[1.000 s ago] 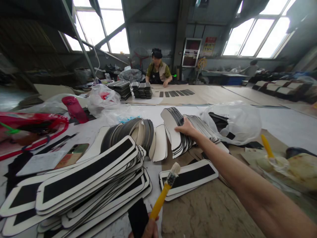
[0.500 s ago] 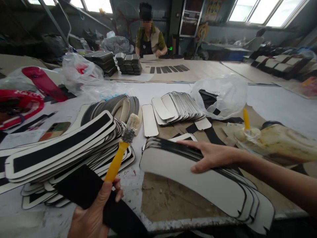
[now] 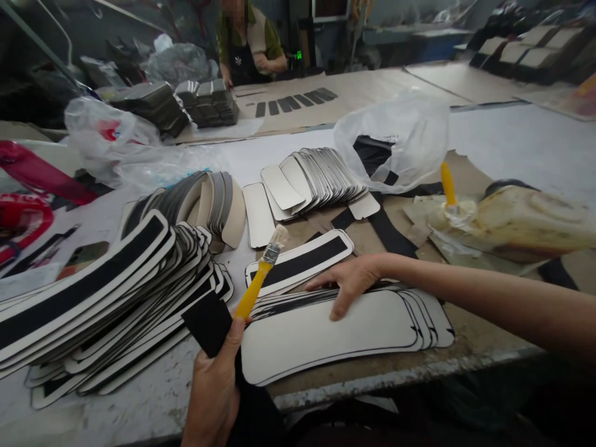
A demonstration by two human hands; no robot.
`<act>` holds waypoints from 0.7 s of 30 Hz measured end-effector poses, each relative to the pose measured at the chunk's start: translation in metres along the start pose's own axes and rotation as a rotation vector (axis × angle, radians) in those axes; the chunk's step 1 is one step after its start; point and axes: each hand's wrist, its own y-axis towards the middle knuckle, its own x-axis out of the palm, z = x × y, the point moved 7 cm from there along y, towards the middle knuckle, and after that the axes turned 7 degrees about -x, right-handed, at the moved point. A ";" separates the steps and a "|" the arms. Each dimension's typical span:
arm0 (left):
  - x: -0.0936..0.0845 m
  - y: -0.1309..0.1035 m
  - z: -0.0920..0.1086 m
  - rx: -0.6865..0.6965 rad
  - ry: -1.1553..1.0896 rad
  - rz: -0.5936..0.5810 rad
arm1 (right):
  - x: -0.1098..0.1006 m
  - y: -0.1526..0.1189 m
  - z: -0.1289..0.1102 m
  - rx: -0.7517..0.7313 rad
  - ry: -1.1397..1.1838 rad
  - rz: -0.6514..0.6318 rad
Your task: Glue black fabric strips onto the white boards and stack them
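Note:
My left hand (image 3: pixel 212 388) grips a yellow-handled brush (image 3: pixel 258 278) with its bristles up, together with a black strip (image 3: pixel 207 323). My right hand (image 3: pixel 349 282) lies flat, fingers spread, on a small fanned stack of white oblong pieces (image 3: pixel 326 329) near the table's front edge. Just beyond it lie white pieces with a black stripe (image 3: pixel 300 261). A big pile of the same striped pieces (image 3: pixel 102 298) fills the left side.
A fanned row of white pieces (image 3: pixel 316 177) and a curved grey stack (image 3: pixel 205 198) lie farther back. A clear plastic bag (image 3: pixel 395 139) and a glue-caked container with a second yellow brush (image 3: pixel 449 189) are at right. Another person (image 3: pixel 249 40) works at the far table.
My right hand pulled a stack of white pieces from the far row to the front edge and laid it flat. My left hand with the brush rose into view; the camera tilted down.

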 end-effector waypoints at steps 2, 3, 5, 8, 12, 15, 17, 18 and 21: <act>0.001 -0.001 0.001 0.011 0.021 0.032 | -0.006 -0.007 -0.005 0.005 -0.070 0.003; 0.002 -0.001 0.001 0.016 0.031 0.043 | -0.010 -0.015 -0.006 0.013 -0.100 0.019; 0.002 -0.003 0.000 0.024 0.045 0.066 | -0.021 -0.039 -0.005 0.020 -0.132 0.115; 0.000 -0.004 -0.003 0.014 0.051 0.112 | -0.034 -0.093 0.009 0.035 -0.124 0.467; 0.002 -0.005 -0.006 -0.003 0.038 0.158 | -0.009 -0.143 0.045 0.086 0.016 0.864; 0.006 -0.010 -0.003 0.011 0.030 0.170 | 0.023 -0.134 0.055 0.085 0.128 1.004; 0.011 -0.013 -0.001 0.020 0.025 0.130 | 0.035 -0.122 0.051 0.112 0.127 1.100; 0.014 -0.014 0.000 0.027 0.024 0.101 | 0.038 -0.117 0.047 0.128 0.127 1.137; 0.019 -0.014 0.002 0.068 0.006 0.030 | 0.036 -0.110 0.039 0.169 0.122 1.190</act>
